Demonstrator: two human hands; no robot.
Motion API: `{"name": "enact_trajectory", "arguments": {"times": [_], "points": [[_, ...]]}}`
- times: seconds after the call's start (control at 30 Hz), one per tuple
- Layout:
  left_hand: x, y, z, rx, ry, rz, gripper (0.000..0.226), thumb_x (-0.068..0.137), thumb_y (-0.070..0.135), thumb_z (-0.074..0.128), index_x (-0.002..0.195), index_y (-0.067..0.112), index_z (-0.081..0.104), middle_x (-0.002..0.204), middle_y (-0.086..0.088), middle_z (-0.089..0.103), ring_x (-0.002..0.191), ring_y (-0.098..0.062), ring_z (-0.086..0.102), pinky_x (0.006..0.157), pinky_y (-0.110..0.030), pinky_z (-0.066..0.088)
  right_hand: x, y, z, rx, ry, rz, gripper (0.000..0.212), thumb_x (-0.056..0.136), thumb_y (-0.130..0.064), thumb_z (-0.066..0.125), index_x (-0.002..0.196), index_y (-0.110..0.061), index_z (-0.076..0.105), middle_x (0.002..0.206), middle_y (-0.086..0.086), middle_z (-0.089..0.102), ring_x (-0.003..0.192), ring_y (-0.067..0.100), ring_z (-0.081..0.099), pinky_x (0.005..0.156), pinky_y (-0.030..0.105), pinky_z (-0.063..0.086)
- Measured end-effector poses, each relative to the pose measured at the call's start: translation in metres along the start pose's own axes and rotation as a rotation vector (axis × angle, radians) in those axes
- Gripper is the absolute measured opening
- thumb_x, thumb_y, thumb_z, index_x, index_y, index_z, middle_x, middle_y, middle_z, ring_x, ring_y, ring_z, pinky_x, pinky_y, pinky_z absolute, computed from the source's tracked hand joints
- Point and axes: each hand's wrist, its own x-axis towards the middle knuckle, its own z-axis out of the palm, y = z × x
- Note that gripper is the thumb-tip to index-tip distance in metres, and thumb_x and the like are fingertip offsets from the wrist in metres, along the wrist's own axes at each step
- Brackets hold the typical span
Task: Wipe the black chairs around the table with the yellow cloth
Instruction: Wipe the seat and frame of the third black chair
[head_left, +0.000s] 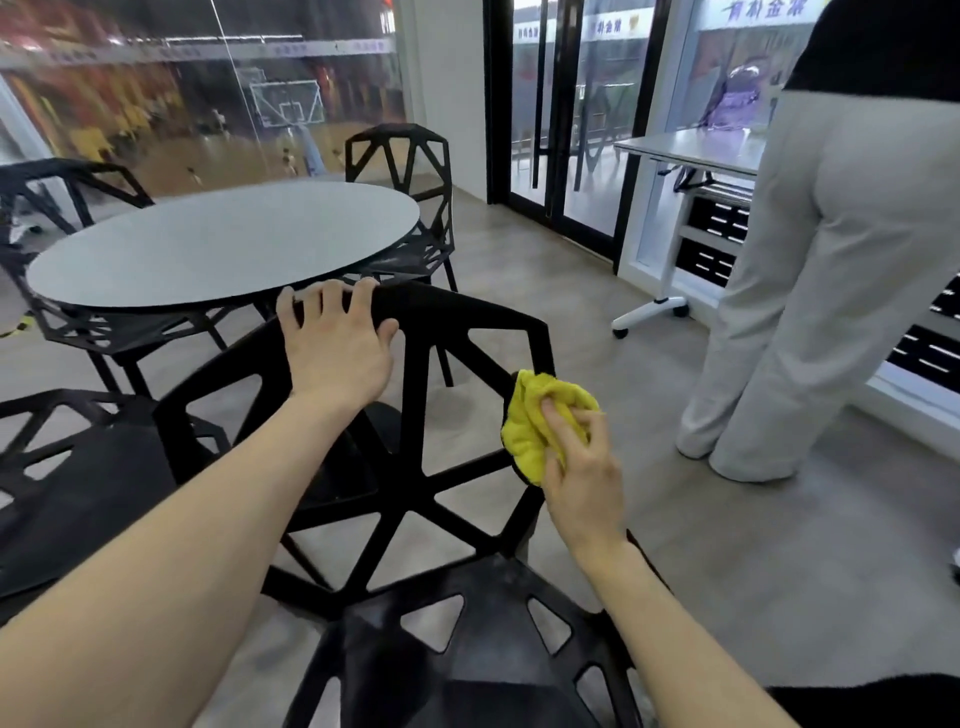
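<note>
- My left hand (335, 345) grips the top rail of the nearest black plastic chair with open triangular cut-outs (415, 467); the fingers curl over the far side of the rail and the thumb lies on the near side.
- My right hand (582, 467) pinches the crumpled yellow cloth (540, 415) between thumb and fingers and presses it against the right side bar of the same chair back, lower than my left hand and to its right.
- Just beyond my left hand stands the round grey table with a dark edge (223, 239), its rim near my fingertips.
- On the far side of the table, beyond my left hand, is a second black chair (400, 156); to the left of this hand I see a third black chair (57, 192), partly behind the table, and a fourth black chair (78, 467) nearer to me.
- To the right of my right hand, well apart, a person in pale wide trousers (810, 291) stands beside a white table on wheels (696, 150).
</note>
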Motion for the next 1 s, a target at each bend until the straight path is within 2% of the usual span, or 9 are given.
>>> {"name": "enact_trajectory", "arguments": {"times": [0.17,0.27,0.37,0.43,0.53,0.6,0.7,0.83,1.0], "points": [[0.001,-0.001,0.001,0.005,-0.027,0.020,0.056,0.107,0.053,0.045,0.154,0.021,0.044,0.148,-0.016,0.054,0.147,-0.040,0.040,0.130,-0.061,0.013,-0.014,-0.010,0.010,0.043,0.161,0.144,0.061,0.098,-0.002,0.063,0.153,-0.027,0.056,0.129,0.005,0.049,0.099,0.022,0.061,0.079,0.035,0.058],[0.002,-0.007,0.006,-0.007,0.000,0.063,0.058,0.108,0.053,0.042,0.158,0.025,0.037,0.162,-0.014,0.043,0.163,-0.035,0.019,0.133,-0.061,0.004,-0.079,-0.038,0.060,0.107,-0.026,0.247,0.074,0.098,-0.004,0.066,0.161,-0.035,0.043,0.135,0.004,0.043,0.105,0.027,0.066,0.086,0.040,0.063],[-0.013,-0.015,0.000,0.030,0.013,0.170,0.076,0.107,0.051,0.045,0.171,0.022,0.018,0.178,-0.017,0.017,0.168,-0.035,0.002,0.134,-0.060,0.004,-0.107,-0.095,0.104,0.212,-0.205,0.219,0.067,0.107,-0.017,0.060,0.166,-0.035,0.032,0.135,0.000,0.038,0.107,0.020,0.069,0.094,0.030,0.060],[-0.045,-0.025,-0.006,0.000,0.032,0.237,0.082,0.106,0.044,0.052,0.173,0.018,0.014,0.180,-0.019,0.007,0.168,-0.035,0.001,0.134,-0.058,0.008,-0.097,-0.107,0.100,0.285,-0.215,0.230,0.061,0.107,-0.021,0.060,0.163,-0.033,0.038,0.133,-0.002,0.039,0.102,0.017,0.069,0.092,0.028,0.060],[-0.125,-0.051,-0.004,-0.074,0.018,0.193,0.070,0.105,0.033,0.052,0.168,0.011,0.029,0.175,-0.019,0.023,0.165,-0.036,0.019,0.132,-0.054,0.020,-0.082,-0.059,0.069,0.231,-0.153,0.208,0.060,0.098,-0.006,0.064,0.150,-0.033,0.058,0.131,-0.003,0.046,0.097,0.019,0.065,0.082,0.034,0.059],[-0.177,-0.075,0.008,-0.051,-0.032,0.139,0.058,0.104,0.034,0.050,0.154,0.004,0.046,0.157,-0.018,0.045,0.149,-0.039,0.042,0.129,-0.053,0.027,-0.071,-0.017,0.048,0.167,0.030,0.389,0.059,0.093,0.001,0.065,0.144,-0.030,0.065,0.123,0.001,0.050,0.090,0.016,0.058,0.080,0.035,0.055],[-0.218,-0.109,0.039,0.091,-0.197,0.184,0.051,0.104,0.027,0.057,0.147,-0.001,0.054,0.131,-0.016,0.061,0.129,-0.037,0.058,0.134,-0.055,0.017,-0.074,-0.035,0.068,0.166,0.167,0.563,0.063,0.095,0.000,0.065,0.152,-0.027,0.059,0.128,0.004,0.051,0.092,0.015,0.057,0.081,0.027,0.049],[-0.219,-0.125,0.054,0.111,-0.256,0.259,0.069,0.091,0.002,0.065,0.157,0.005,0.050,0.131,-0.012,0.061,0.131,-0.035,0.058,0.135,-0.059,0.007,-0.122,-0.123,0.120,0.212,-0.214,0.255,0.070,0.101,-0.009,0.067,0.162,-0.032,0.042,0.142,-0.001,0.037,0.119,0.017,0.062,0.099,0.028,0.056],[-0.218,-0.119,0.057,0.090,-0.259,0.230,0.082,0.076,-0.004,0.066,0.156,0.005,0.051,0.135,-0.012,0.060,0.139,-0.035,0.054,0.135,-0.059,0.001,-0.102,-0.101,0.109,0.180,-0.251,0.006,0.062,0.100,-0.007,0.064,0.153,-0.036,0.054,0.141,0.001,0.046,0.117,0.021,0.060,0.091,0.033,0.059]]}}
